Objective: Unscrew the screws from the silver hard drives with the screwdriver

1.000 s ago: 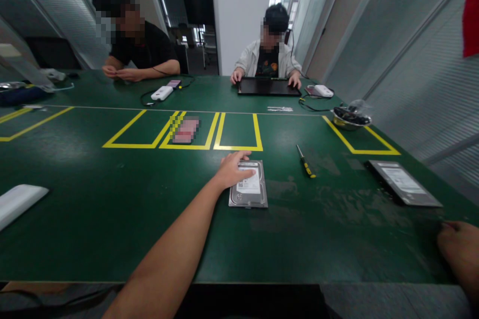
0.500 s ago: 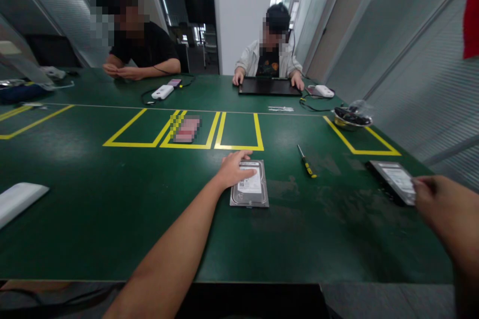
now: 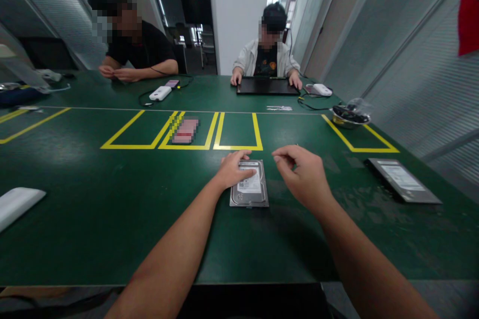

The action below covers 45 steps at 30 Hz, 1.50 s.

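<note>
A metal hard drive (image 3: pixel 245 198) with a white label lies flat on the green table in front of me. My left hand (image 3: pixel 235 172) rests across its upper left part, thumb on the label, other fingers stretched past the far edge. To the right, my right hand (image 3: pixel 303 172) hovers apart from the drive. Its fingers curl and the thumb comes close to the index fingertip; whatever may be between them is too small to make out. Behind that hand the yellow-and-black screwdriver is almost wholly hidden. A second hard drive (image 3: pixel 402 182) lies untouched at the right.
Yellow tape outlines (image 3: pixel 237 148) mark the table, one around a blurred pink item (image 3: pixel 186 130). A bowl of dark items (image 3: pixel 350 117) stands at the far right, a white object (image 3: pixel 22 202) at the left. Two people sit opposite; one holds a black panel (image 3: pixel 267 86).
My right hand has let go of the second hard drive and moved left, near the first drive, covering the screwdriver. My left hand keeps its place.
</note>
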Tool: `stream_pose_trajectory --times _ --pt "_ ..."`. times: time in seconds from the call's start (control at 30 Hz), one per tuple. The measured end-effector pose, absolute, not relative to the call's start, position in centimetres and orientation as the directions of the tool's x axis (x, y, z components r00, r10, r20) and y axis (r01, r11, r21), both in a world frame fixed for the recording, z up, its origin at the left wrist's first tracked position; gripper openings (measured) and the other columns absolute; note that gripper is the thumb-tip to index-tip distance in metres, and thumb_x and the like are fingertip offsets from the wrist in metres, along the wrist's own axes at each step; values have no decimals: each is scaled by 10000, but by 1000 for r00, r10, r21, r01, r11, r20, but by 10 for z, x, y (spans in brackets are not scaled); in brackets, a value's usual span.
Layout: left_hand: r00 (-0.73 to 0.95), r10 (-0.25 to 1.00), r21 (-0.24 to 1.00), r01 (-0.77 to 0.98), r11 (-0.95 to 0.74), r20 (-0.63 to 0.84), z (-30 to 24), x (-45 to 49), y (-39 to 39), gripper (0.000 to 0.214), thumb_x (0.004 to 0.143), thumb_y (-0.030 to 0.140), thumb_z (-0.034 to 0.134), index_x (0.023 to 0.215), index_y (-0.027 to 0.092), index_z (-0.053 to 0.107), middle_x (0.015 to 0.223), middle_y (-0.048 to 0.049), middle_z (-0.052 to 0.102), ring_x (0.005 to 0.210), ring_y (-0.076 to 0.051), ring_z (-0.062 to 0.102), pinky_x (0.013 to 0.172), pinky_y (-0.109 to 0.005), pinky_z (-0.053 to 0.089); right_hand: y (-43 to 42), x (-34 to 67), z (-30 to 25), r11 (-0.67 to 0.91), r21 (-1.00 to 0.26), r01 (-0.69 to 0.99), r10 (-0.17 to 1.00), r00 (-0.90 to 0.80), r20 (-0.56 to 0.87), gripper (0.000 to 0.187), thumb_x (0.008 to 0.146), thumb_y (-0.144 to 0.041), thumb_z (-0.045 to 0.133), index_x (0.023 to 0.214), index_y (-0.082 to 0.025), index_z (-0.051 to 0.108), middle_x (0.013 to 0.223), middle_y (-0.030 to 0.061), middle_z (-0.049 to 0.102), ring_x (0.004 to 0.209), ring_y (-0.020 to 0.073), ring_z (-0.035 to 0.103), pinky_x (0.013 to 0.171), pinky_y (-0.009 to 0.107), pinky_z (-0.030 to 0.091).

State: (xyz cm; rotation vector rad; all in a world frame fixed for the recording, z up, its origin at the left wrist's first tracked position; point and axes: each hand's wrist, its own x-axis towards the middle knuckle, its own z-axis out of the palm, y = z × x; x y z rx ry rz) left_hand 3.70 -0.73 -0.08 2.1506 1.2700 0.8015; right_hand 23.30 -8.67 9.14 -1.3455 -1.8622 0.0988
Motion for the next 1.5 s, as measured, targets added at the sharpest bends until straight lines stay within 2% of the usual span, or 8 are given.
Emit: stream_pose_trajectory --times 0.1,0.2,0.3,0.4,0.53,0.73,0.97,1.5 --pt "384 887 676 584 -448 256 -3 38 -7 604 747 439 691 1288 223 531 1154 -63 647 1089 -284 572 984 -476 400 -71 216 63 412 -666 621 882 -91 462 118 812 -195 540 832 -219 654 750 17 653 669 147 574 650 293 453" --pt "379 884 667 586 -459 275 -4 39 -6 591 744 412 692 1284 226 538 1155 -62 646 1091 -283 570 986 -468 404 -59 207 35 313 -859 406 942 -17 335 71 783 -236 583 819 -210 638 746 15 661 641 145 585 620 285 469" --pt "363 882 660 588 -468 302 -4 40 -7 564 746 357 687 1277 223 551 1164 -64 643 1108 -278 558 986 -458 410 -54 207 14 247 -927 283 964 22 264 93 781 -294 609 810 -207 628 709 15 655 626 152 594 585 279 473" --pt "344 863 661 556 -504 369 0 40 -8 471 768 297 667 1226 215 593 1172 -65 645 1111 -258 554 984 -429 413 -52 210 3 232 -942 242 969 24 245 118 785 -321 617 819 -209 627 692 11 651 595 147 584 552 272 464" --pt "336 821 642 512 -570 461 7 40 -10 259 814 318 659 1059 232 676 1109 -35 673 1108 -233 554 1002 -414 383 -54 211 0 224 -955 197 972 20 232 132 785 -336 631 818 -208 635 714 13 656 593 144 581 536 266 456" --pt "339 801 653 464 -598 493 15 42 -14 108 806 343 709 866 257 737 993 -5 702 1030 -210 577 975 -405 382 -60 210 8 229 -957 177 971 26 238 149 794 -355 640 827 -210 627 703 6 636 584 136 560 530 262 439" --pt "356 811 669 460 -584 464 18 42 -15 93 797 293 725 881 299 765 1005 3 711 1047 -212 565 986 -426 389 -58 211 3 255 -955 151 962 56 266 213 774 -351 669 805 -230 497 762 0 643 633 135 580 576 265 458" --pt "414 774 660 411 -629 479 16 42 -13 120 838 313 680 924 304 765 952 5 723 978 -195 598 942 -389 414 -56 212 6 183 -983 19 980 68 184 261 716 -337 700 746 -227 465 709 -19 622 622 131 580 584 263 452"
